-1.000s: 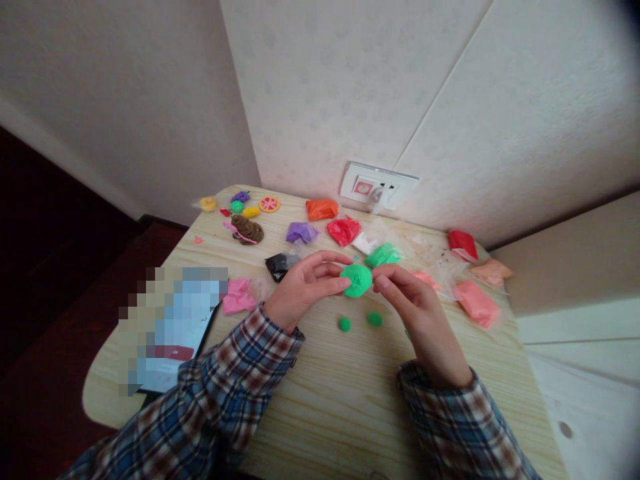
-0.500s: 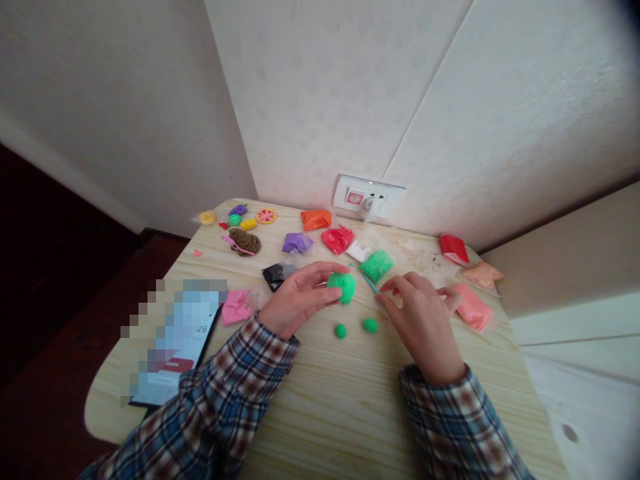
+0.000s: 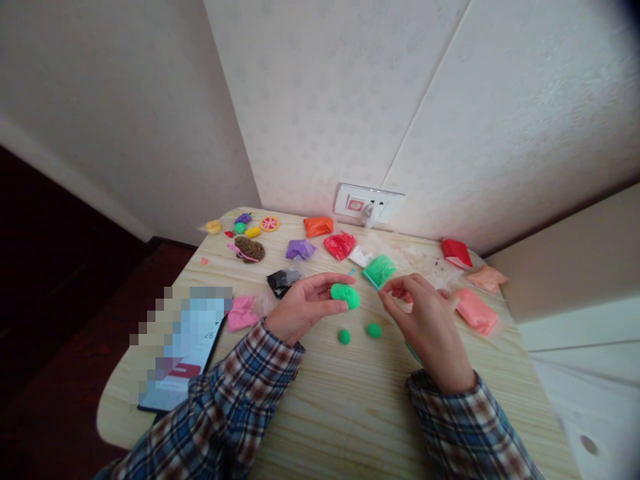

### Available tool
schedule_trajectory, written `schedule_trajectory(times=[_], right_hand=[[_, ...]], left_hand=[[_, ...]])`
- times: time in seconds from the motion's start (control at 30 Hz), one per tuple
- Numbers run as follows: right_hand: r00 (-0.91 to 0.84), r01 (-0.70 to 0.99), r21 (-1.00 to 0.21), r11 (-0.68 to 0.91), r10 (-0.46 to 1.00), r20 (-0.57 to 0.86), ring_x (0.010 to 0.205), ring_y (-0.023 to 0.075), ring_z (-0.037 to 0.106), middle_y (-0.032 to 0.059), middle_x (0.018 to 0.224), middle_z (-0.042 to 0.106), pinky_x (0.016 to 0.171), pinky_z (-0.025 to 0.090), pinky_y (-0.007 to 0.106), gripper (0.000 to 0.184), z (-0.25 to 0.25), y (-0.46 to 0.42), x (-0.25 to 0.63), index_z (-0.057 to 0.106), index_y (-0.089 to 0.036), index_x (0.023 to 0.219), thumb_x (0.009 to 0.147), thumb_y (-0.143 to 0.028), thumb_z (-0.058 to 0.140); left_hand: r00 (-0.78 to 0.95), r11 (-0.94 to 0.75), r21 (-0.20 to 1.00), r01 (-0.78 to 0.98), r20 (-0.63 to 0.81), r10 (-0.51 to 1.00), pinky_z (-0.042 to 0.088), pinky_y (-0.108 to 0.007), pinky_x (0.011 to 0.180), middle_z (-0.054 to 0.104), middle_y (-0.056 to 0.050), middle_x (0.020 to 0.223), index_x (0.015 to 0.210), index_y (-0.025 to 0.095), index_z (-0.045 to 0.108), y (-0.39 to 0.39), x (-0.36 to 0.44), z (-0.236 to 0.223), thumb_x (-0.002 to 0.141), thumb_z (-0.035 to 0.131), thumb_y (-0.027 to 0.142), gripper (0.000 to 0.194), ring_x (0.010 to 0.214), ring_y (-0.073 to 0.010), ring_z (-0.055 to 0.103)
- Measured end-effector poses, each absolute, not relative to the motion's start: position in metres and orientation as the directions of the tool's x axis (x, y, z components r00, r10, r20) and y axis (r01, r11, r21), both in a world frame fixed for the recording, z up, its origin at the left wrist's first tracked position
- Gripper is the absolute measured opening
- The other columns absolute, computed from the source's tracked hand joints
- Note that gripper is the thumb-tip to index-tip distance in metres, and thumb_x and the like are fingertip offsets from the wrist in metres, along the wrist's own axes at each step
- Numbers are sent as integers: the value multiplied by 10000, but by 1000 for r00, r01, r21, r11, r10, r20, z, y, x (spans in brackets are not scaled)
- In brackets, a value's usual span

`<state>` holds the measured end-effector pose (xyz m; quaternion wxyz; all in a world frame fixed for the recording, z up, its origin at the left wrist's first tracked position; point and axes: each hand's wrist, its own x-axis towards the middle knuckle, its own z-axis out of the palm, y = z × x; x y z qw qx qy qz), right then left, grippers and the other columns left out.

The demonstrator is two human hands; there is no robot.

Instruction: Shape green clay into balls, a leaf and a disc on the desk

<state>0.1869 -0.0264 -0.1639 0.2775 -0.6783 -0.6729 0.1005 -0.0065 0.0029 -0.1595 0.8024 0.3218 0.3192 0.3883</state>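
Observation:
Between the fingertips and thumb of my left hand [image 3: 307, 303] is a bright green lump of modelling clay [image 3: 346, 296], held above the table with a dent in its surface. My right hand [image 3: 425, 320] pinches a thin teal modelling tool [image 3: 371, 279]; its tip points up and left, apart from the lump, and its other end shows below the palm. Two green clay balls lie on the table below: a smaller ball [image 3: 345, 337] and a slightly larger, oval ball [image 3: 374, 331]. Just behind the tool sits a bag of green clay [image 3: 380, 269].
Clay packets line the back, including orange [image 3: 319, 227], red [image 3: 340, 246], purple [image 3: 301, 250] and black [image 3: 283, 283]. Pink clay [image 3: 243, 313] lies beside a phone [image 3: 185, 360] at left. Small clay figures and a brown coil [image 3: 250, 250] stand far left. A wall socket [image 3: 369, 203] is behind.
My right hand has drawn away from the green lump, and the teal tool now shows in its fingers. My left hand has turned the lump so it looks more oblong. The view has shifted slightly.

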Motion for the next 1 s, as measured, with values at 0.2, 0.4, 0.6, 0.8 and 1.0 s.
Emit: schedule_trajectory(times=[0.2,0.4,0.6,0.8,1.0], right_hand=[[61,400,-915,40,996,71,655,158,480,0,674,526,614,374,295,179,-147,-26,185,564,-209,730,809,-370,560],[89,-150,-988,-43,994,-57,544,121,334,-45,579,319,511,321,249,214,-139,-30,178,433,-225,658,827,-317,528],[14,-291,-954,-69,997,-76,523,131,365,-50,552,362,499,342,252,112,-141,-29,171,460,-240,767,818,-327,508],[12,-251,-964,-83,996,-89,569,145,434,-25,619,428,531,378,265,60,-143,-29,169,480,-242,780,807,-286,511],[2,-171,-984,-50,999,-51,591,164,442,-20,635,413,547,389,290,61,-144,-29,170,457,-253,786,818,-304,470]], left_hand=[[485,503,753,-424,-281,828,449,-259,776,685,11,740,829,152,710,2,-6,-157,541,852,214,326,715,-97,599],[514,438,815,-379,-208,832,437,-277,822,679,-1,776,819,168,715,1,-6,-157,587,828,257,273,750,-117,600],[563,409,844,-346,-162,810,441,-289,839,700,-42,870,861,152,718,1,-6,-161,623,809,284,287,812,-141,615],[578,437,820,-370,-165,799,450,-272,796,688,-13,794,830,163,722,0,-5,-158,618,813,278,258,737,-119,608],[566,441,797,-412,-155,809,462,-291,780,683,-22,815,856,169,707,-1,-4,-157,601,823,289,304,724,-127,600]])
